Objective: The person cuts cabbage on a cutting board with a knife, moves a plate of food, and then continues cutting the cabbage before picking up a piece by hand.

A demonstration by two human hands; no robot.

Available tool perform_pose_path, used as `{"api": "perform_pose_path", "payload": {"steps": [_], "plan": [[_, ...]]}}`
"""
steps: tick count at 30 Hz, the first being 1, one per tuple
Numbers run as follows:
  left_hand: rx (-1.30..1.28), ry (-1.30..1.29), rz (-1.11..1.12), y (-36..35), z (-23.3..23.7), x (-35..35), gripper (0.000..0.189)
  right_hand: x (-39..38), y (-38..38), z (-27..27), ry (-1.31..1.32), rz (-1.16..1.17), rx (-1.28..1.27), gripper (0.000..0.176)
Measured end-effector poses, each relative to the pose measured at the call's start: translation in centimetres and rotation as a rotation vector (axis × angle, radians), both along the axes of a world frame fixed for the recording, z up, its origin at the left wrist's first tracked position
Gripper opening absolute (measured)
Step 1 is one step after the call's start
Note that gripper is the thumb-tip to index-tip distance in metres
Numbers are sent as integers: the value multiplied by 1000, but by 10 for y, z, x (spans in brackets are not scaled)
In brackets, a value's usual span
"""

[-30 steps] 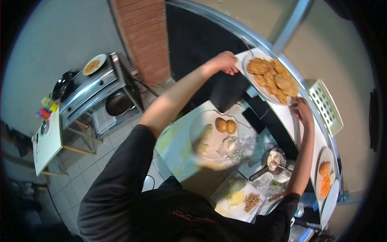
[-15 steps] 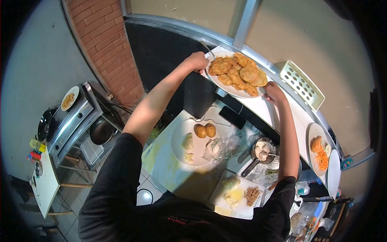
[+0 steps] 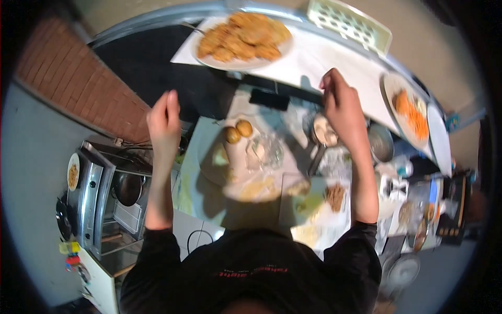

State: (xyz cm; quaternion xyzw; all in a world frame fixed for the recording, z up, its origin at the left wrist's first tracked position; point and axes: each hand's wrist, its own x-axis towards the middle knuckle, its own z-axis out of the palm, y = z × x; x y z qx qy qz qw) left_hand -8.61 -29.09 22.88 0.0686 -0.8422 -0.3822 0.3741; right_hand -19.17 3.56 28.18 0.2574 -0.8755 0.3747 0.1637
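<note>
A white plate (image 3: 238, 65) heaped with golden-brown fried fritters (image 3: 243, 36) rests on the white shelf (image 3: 308, 60), and neither hand touches it. My left hand (image 3: 164, 116) is in the air left of the work table, fingers loosely extended with nothing in them. Over the shelf's front edge, right of the plate, is my right hand (image 3: 340, 102), loosely bent and holding nothing; its fingertips are blurred. Below it stands a small pan (image 3: 325, 131) with white contents. Two round brown potatoes (image 3: 239, 131) and a clear plastic bag (image 3: 269, 150) lie on the table.
A plate (image 3: 397, 112) with shredded orange food stands at the shelf's right end. A pale perforated basket (image 3: 350, 25) sits behind the shelf. On the table are a dark phone (image 3: 269, 99) and a cutting board (image 3: 287, 209) with brown strips. A stove (image 3: 86, 201) stands at left.
Both hands have let go of the fritter plate, which now stands on the shelf. They have drawn back toward my body and apart. The view has turned and shifted.
</note>
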Motion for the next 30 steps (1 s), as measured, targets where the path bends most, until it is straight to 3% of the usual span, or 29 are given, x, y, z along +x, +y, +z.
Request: {"api": "perform_pose_path", "payload": {"steps": [2,4,6,9,11,12,15,16,18,19,21,22,24,25,27,30], "plan": [[29,-93,-128,26,-50,43,23,61,19,1,-285,-6,-12,25],[161,-248,-229,65,-81,80,6,103,50,-35,-330,66,-53,28],[264,-459,-342,101,-101,108,8,147,79,-78,-309,-58,-51,31],[40,-468,-556,136,-135,136,10,212,143,-130,-477,-174,80,31],[361,-750,-664,177,-140,157,18,252,189,-157,-764,-367,54,26],[361,-754,-664,197,-142,163,18,270,211,-172,-731,-383,-43,31],[38,-898,-1215,240,-156,185,39,302,273,-224,-568,-510,132,34],[38,-906,-1206,248,-159,195,39,308,289,-239,-575,-501,128,34],[81,-1186,-1290,268,-151,204,35,309,311,-256,-364,-628,253,28],[76,-1186,-1280,272,-156,204,35,308,319,-265,-285,-659,304,27],[22,-863,-1254,272,-167,199,28,302,330,-275,-264,-690,348,29],[18,-867,-1241,280,-168,198,28,299,333,-280,-247,-729,402,31],[83,-914,-815,307,-163,191,23,294,340,-296,-240,-719,425,34],[82,-916,-802,319,-169,187,23,291,343,-303,-246,-679,408,34],[-251,-616,-573,341,-193,182,24,286,342,-302,-244,-619,418,29],[-418,-455,-371,376,-217,173,28,280,344,-311,-249,-574,342,23]]}}
